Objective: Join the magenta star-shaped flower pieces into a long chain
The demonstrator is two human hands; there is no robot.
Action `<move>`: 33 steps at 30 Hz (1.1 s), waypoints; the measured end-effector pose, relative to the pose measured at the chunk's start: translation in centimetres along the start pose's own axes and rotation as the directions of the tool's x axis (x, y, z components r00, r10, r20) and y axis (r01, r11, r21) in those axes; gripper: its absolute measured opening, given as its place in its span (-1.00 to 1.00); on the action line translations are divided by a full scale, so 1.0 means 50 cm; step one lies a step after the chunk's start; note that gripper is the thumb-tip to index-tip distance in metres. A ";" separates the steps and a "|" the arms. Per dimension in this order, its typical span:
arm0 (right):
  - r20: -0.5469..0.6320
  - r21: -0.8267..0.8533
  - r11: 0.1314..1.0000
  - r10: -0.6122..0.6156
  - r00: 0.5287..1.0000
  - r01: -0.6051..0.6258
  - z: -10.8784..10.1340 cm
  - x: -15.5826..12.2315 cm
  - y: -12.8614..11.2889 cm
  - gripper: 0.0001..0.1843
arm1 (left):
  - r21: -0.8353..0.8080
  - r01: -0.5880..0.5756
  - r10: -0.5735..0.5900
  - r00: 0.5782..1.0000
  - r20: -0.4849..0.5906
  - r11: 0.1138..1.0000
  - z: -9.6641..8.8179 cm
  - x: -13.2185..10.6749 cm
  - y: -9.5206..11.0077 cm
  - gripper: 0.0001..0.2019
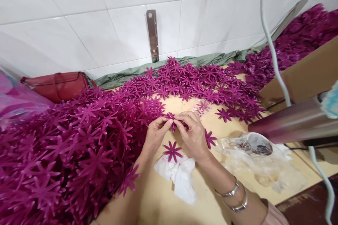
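Observation:
My left hand (pixel 155 134) and my right hand (pixel 193 132) meet over the tan table (pixel 163 197), both pinching one magenta star-shaped flower piece (pixel 172 116) between their fingertips. A second loose flower piece (pixel 172 150) lies flat just below the hands, beside a crumpled white cloth (pixel 179 175). Another flower piece (pixel 210 138) sticks out from behind my right hand. A big heap of the same magenta flower pieces (pixel 66 147) fills the table to the left of my left hand. Silver bangles (pixel 235 197) circle my right wrist.
More flower pieces (pixel 211 81) spread across the back of the table to a pile at far right (pixel 303 35). A red bag (pixel 59 85), green cloth (pixel 200 59), clear plastic bag (pixel 253 151), cardboard box (pixel 303 74), metal tube (pixel 287 123) and hanging white cable (pixel 274 59) surround the work spot.

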State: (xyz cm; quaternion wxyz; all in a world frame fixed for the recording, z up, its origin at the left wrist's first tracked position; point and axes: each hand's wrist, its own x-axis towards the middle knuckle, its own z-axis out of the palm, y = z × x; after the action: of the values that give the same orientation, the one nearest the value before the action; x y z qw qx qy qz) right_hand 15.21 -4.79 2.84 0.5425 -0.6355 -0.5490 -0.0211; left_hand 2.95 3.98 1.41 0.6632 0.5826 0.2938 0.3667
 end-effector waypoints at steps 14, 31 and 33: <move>0.081 0.213 0.964 0.142 0.986 -0.157 -0.002 0.003 0.009 -0.82 | -0.115 0.028 -0.036 0.997 -0.068 0.993 0.004 0.003 0.008 -0.67; -0.078 0.394 0.879 0.325 0.942 -0.271 0.000 -0.002 0.009 -0.87 | -0.279 -0.043 -0.034 0.963 -0.267 0.959 -0.008 0.010 -0.015 -0.65; -0.055 0.417 0.861 0.343 0.938 -0.290 0.001 -0.003 0.008 -0.85 | -0.141 -0.112 0.056 0.935 -0.351 0.984 -0.013 0.011 -0.015 -0.71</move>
State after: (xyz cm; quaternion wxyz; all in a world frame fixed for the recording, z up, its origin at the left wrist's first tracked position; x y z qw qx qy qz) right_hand 15.42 -4.78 2.48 0.6915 -0.5889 -0.3936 0.1415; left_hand 2.86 4.76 0.58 0.6293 0.4666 0.3500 0.5136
